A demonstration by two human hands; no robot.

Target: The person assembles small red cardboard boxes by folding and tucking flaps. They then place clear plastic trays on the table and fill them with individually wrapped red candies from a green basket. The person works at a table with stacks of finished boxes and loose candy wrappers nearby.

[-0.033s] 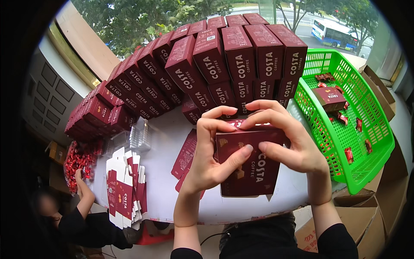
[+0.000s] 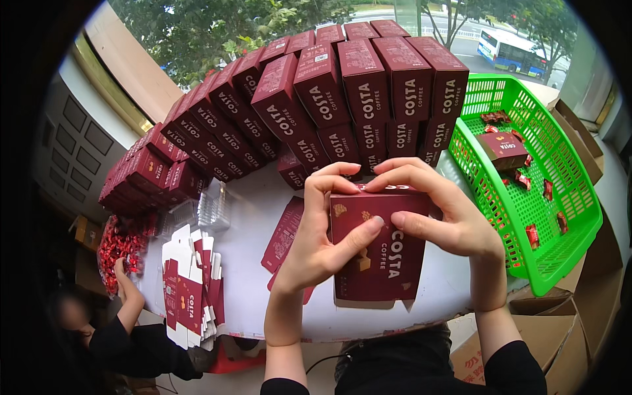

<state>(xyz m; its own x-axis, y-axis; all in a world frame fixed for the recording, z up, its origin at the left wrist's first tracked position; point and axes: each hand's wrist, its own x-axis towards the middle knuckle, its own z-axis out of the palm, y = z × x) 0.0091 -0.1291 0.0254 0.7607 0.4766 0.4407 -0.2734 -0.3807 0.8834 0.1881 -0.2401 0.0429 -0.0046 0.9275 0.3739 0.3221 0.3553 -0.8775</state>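
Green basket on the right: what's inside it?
The green basket holds one dark red box and scattered small red wrapped pieces. Its near-left corner is hidden behind the right hand.

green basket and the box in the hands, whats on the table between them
Nothing: in the head view only bare white table shows between the green basket and the dark red box, apart from the right hand holding the box.

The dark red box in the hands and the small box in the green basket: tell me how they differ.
The held box is gripped by the left hand and right hand above the white table; the basket box lies untouched in the green basket. The held box looks larger, its bottom flaps open; the basket box looks closed. Both are dark red.
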